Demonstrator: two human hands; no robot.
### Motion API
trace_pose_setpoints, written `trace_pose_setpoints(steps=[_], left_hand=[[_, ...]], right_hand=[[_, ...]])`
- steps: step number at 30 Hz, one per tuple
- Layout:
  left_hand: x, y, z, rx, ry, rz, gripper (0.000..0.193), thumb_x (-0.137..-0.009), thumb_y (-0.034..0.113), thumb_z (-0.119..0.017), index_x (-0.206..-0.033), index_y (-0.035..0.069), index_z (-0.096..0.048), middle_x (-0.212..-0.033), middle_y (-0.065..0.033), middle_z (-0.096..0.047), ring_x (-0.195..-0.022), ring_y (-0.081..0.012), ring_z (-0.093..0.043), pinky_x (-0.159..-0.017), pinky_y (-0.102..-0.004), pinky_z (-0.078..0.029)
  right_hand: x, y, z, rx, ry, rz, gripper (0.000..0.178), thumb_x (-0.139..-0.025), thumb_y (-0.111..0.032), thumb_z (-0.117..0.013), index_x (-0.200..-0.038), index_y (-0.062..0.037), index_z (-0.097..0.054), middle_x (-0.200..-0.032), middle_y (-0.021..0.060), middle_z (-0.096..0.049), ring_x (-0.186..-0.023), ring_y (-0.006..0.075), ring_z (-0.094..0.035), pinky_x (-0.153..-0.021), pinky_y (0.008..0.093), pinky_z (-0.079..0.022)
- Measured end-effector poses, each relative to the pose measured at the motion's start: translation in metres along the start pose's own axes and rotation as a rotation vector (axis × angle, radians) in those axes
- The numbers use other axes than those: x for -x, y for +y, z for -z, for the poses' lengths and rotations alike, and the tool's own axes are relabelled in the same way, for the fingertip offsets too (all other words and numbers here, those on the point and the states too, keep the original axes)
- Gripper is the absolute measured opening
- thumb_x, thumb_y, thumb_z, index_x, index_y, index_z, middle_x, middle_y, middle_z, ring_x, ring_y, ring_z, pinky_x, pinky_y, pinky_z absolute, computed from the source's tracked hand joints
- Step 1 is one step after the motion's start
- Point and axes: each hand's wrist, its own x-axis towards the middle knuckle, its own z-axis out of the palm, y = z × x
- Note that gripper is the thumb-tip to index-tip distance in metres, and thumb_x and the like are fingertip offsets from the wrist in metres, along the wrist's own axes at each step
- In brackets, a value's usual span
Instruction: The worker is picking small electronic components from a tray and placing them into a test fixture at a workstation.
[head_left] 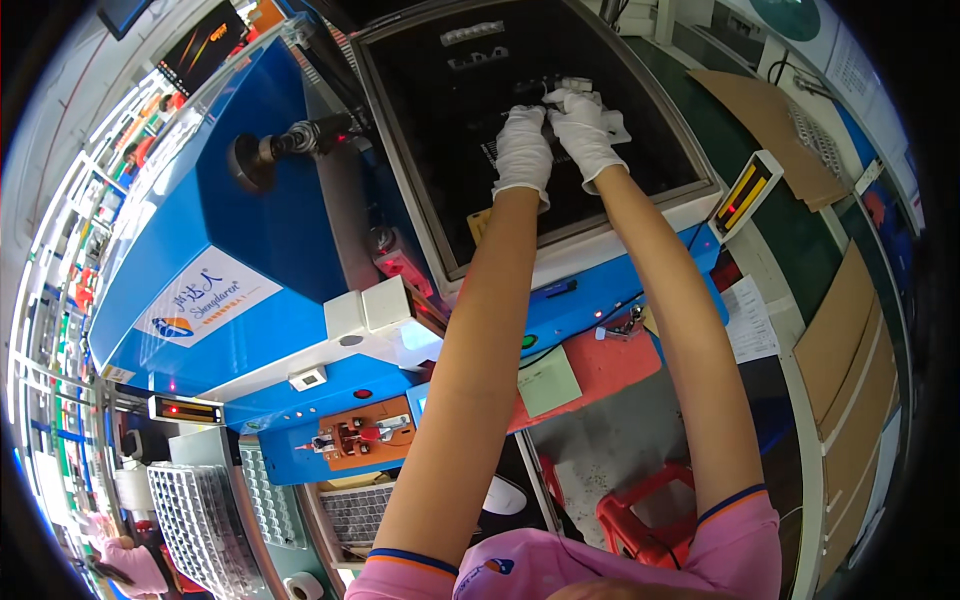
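Observation:
Both my hands wear white gloves and reach over the dark, framed work surface (pixel 440 110) of a blue machine. My left hand (pixel 524 150) has its fingers curled together near the middle of that surface; what lies under the fingertips is hidden. Close beside it, my right hand (pixel 585 130) is bent with its fingers drawn in, against a small shiny, pale piece (pixel 576 85). Its exact kind is too small to tell. Further back on the dark surface lie pale metallic-looking pieces (pixel 472 34).
A blue machine housing (pixel 260 200) stands left, and a yellow-striped sensor bar (pixel 748 197) right. Below are an orange board with a clamp fixture (pixel 362 437), a keyboard (pixel 358 514), a white mouse (pixel 505 496) and a red stool (pixel 650 510). Cardboard sheets (pixel 775 125) lie right; clear trays (pixel 205 525) lower left.

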Motion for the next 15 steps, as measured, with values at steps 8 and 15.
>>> trace_pose_setpoints(steps=[8, 15], left_hand=[[0.027, 0.035, 0.024, 0.857, 0.561, -0.194, 0.025, -0.085, -0.002, -0.068, -0.11, 0.003, -0.07, -0.111, -0.0118, -0.061, -0.099, -0.0236, -0.063, -0.088, -0.0317, -0.052], [0.222, 0.017, 0.136, 0.29, 0.138, -0.506, 0.036, -0.081, 0.006, -0.075, -0.115, 0.006, -0.066, -0.122, -0.0119, -0.065, -0.11, -0.0291, -0.064, -0.094, -0.0372, -0.052]], right_hand=[[-0.025, 0.063, -0.009, -0.398, -0.187, -0.009, 0.021, -0.085, 0.001, -0.063, -0.105, -0.0024, -0.07, -0.101, 0.0159, -0.071, -0.094, 0.0275, -0.068, -0.083, 0.0364, -0.054], [0.013, 0.0, -0.012, 0.017, -0.13, 0.186, 0.023, -0.086, 0.005, -0.062, -0.108, 0.0005, -0.068, -0.106, 0.0103, -0.063, -0.101, 0.0235, -0.064, -0.09, 0.0323, -0.051]])
